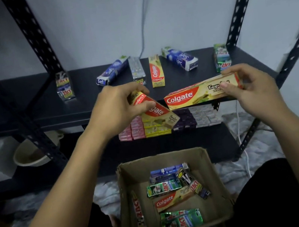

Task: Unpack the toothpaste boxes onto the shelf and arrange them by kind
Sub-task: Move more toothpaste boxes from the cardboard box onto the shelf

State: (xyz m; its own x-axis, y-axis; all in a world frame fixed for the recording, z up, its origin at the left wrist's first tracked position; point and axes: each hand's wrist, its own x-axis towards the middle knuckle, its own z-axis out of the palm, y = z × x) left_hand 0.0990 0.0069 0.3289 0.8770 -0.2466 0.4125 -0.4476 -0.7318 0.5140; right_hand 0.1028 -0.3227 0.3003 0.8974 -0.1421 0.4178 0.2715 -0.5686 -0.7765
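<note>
Yellow-and-red toothpaste boxes fill both hands. The left hand (121, 106) curls its fingers and thumb round the upper end of a tilted Colgate box (159, 112), which slopes down to the right in front of the shelf's front edge. The right hand (252, 84) pinches the right end of a level Colgate box (191, 96), thumb on its printed face. The free ends of the two boxes come close together between the hands.

On the dark shelf (23, 98) behind them, a stack of dark Zact boxes (64, 87) stands by the left post. Next come a blue Safi box (112, 72) lying at an angle, a silver box (137, 68), a Colgate box on the shelf (156, 70) lying lengthwise near the middle, and a second blue box (181, 58), also angled. A stack of green Zact boxes (221, 57) sits by the right post.

The lower shelf (150, 148) carries rows of small packs (166, 125) in pink, yellow, purple and white.

Below, a cardboard carton (129, 186) stands open between the person's knees. Loose inside lie blue, green, dark and Colgate boxes, one leaning against the left wall.
</note>
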